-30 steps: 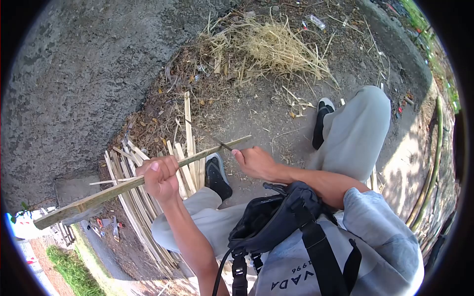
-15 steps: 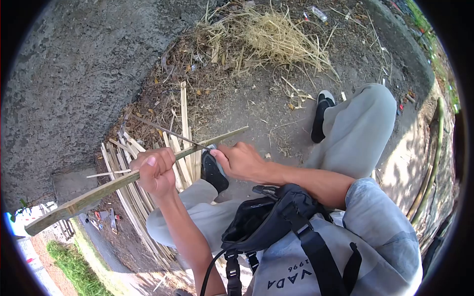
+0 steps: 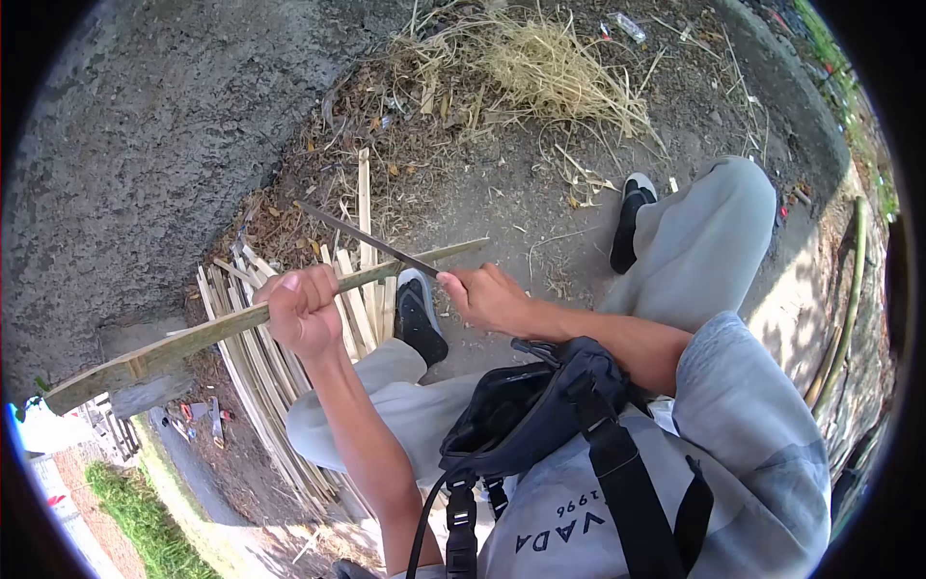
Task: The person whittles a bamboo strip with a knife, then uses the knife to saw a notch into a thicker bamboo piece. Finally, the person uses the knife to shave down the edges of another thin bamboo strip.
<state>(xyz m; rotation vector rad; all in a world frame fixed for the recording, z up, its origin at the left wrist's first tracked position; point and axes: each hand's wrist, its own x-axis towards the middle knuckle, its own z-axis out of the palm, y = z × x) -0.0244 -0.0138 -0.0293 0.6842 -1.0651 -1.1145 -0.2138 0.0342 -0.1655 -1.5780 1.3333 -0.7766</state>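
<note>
Left hand [image 3: 307, 311] is fisted around one long bamboo strip [image 3: 193, 340] that slants from lower left toward frame centre. Right hand [image 3: 487, 297] grips one knife [image 3: 362, 238], its blade laid across the strip's upper end. Below lies a pile of split slats [image 3: 253, 372]; two shoes, a black bag [image 3: 526, 405]; dry straw [image 3: 540, 72] upper centre.

Knife handle [image 3: 451, 280] hidden inside right grip [image 3: 487, 299]

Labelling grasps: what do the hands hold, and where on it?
Left hand grips the bamboo strip around mid-length. Right hand holds the knife by its handle end.
</note>
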